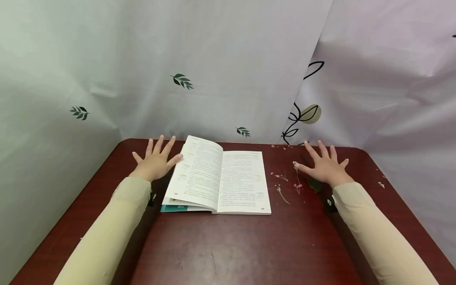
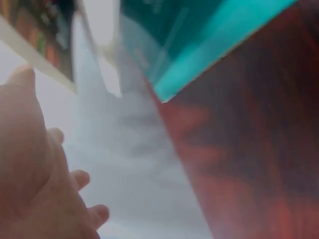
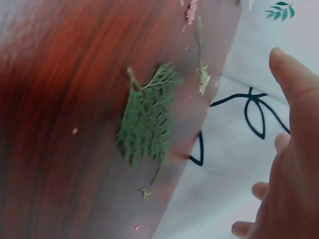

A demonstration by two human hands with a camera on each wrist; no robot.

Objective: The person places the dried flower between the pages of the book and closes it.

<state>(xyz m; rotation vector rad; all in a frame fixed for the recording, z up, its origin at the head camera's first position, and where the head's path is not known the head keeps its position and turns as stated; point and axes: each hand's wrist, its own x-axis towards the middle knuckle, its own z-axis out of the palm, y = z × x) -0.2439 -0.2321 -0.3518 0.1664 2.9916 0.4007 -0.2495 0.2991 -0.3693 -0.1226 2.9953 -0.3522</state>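
Observation:
An open book (image 1: 239,186) with printed pages lies on the dark red table (image 1: 235,245), and its teal cover (image 1: 171,208) shows under the left pages. My left hand (image 1: 153,161) is spread with straight fingers beside the book's left edge, the thumb tip overlapping that edge in the head view. On the right, my right hand (image 1: 325,168) is also spread, fingers apart, over small dried flowers. A green feathery leaf sprig (image 3: 147,119) lies on the table below it in the right wrist view. Both palms hold nothing.
Small pink flower sprigs (image 1: 279,176) and a stem with a pale bloom (image 1: 282,195) lie between the book and my right hand. Loose petals (image 1: 381,185) dot the table's right side. A pale leaf-printed curtain (image 1: 213,107) hangs behind the table.

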